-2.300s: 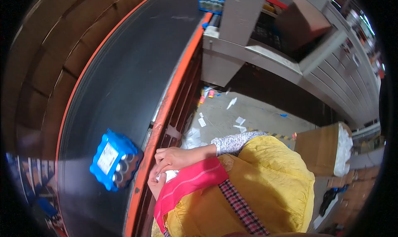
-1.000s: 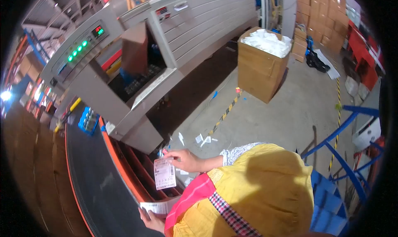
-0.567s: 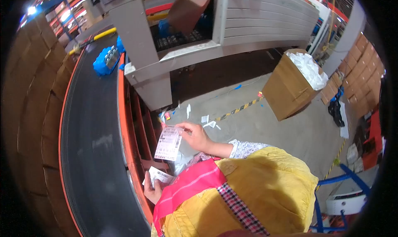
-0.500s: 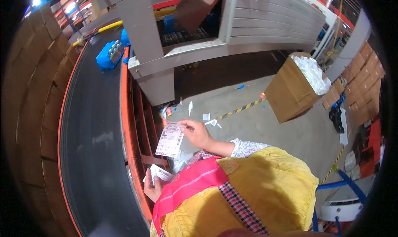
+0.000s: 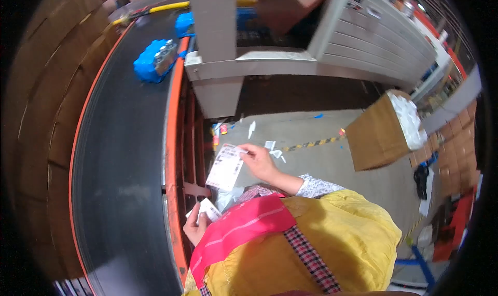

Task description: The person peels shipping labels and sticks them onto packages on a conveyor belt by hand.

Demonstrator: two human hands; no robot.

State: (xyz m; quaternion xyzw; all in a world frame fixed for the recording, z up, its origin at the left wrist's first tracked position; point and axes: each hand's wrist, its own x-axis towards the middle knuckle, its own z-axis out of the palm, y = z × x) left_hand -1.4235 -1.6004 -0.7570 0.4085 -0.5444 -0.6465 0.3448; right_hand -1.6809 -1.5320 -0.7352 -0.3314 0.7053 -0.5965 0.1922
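Note:
A printed shipping label [image 5: 224,169] is pinched by its upper edge in my right hand [image 5: 258,162], in front of my body. Lower down, my left hand [image 5: 194,226] grips a stack of labels [image 5: 209,209] between thumb and fingers, close to the conveyor's orange side rail [image 5: 174,140]. The print on both is too blurred to read. On the black conveyor belt [image 5: 127,156], beyond my hands, a blue-wrapped pack [image 5: 154,61] shows several silvery tops.
Stacked cardboard boxes [image 5: 41,114] line the conveyor's left side. A grey machine frame [image 5: 212,37] rises ahead, with a brown carton [image 5: 290,8] tilted in its opening. To the right stands a cardboard box [image 5: 376,135] full of white scrap. Paper scraps [image 5: 271,145] litter the floor.
The view has swung, so the belt, machine and box sit farther right and lower. Both hands keep hold of their labels; the one in my right hand has shifted slightly.

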